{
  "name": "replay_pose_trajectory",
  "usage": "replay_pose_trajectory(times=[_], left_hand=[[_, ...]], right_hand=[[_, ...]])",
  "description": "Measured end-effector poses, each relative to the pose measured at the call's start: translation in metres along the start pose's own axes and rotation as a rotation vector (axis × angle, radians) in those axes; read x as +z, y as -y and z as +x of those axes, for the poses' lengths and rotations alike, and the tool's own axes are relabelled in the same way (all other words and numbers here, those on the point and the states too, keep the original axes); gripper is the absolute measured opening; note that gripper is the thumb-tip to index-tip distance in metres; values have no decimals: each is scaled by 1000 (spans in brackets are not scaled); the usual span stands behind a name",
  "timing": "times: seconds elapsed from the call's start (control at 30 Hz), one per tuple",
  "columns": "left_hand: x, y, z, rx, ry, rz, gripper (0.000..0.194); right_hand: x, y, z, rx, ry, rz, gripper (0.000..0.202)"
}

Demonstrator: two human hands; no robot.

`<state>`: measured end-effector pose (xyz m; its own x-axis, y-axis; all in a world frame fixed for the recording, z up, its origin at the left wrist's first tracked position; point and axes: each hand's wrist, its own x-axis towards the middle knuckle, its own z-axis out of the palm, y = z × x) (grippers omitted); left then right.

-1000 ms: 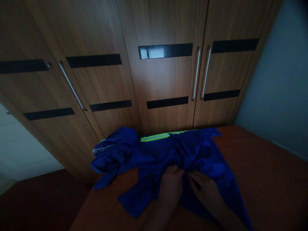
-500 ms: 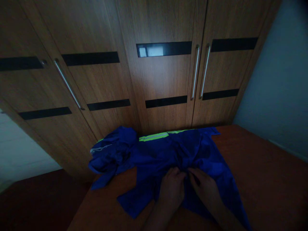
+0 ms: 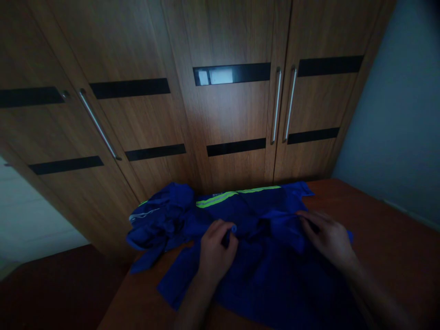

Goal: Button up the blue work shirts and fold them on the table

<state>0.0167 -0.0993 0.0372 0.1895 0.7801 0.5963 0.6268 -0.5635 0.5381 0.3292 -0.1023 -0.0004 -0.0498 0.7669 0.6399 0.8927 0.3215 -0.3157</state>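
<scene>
A dark blue work jacket (image 3: pixel 261 284) with a yellow-green reflective stripe lies spread on a reddish-brown wooden surface. My left hand (image 3: pixel 218 250) pinches its cloth near the middle, and a small round blue piece, perhaps a button, shows at the fingertips. Farther right, my right hand (image 3: pixel 326 236) grips an edge of the same jacket between thumb and fingers. The cloth between the hands is lifted and folded. One sleeve (image 3: pixel 175 277) sticks out to the lower left. Dim light hides details of the lower part.
A crumpled blue garment (image 3: pixel 165 217) with a pale stripe sits left of the jacket. Behind stands a wooden wardrobe (image 3: pixel 233 114) with metal handles and black strips. The wooden surface (image 3: pixel 388 261) extends right towards a grey-blue wall (image 3: pixel 392 128).
My hands were close together at the jacket's middle. Now they are apart, the left moved left and up, the right moved right and up, with the cloth lifted between them.
</scene>
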Motion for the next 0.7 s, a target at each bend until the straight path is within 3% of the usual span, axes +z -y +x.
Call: replay_pose_trajectory(times=[0.17,0.23,0.37,0.5,0.6,0.7], left_hand=[[19,16,-26,-154,397,218,21],[24,20,-32,-185,493,336,22],[21,2,-29,-150,467,472,30],[22,-36,-12,-56,391,544,25],[38,-52,1,6,407,548,23],[63,-49,12,-16,478,536,26]], right_hand=[[24,-9,-23,139,398,-200,29],[30,-3,-26,156,477,-257,31],[27,26,-11,77,403,-215,46],[31,62,22,-21,388,-53,37],[51,76,42,-20,487,-8,27],[73,74,56,66,602,5,16]])
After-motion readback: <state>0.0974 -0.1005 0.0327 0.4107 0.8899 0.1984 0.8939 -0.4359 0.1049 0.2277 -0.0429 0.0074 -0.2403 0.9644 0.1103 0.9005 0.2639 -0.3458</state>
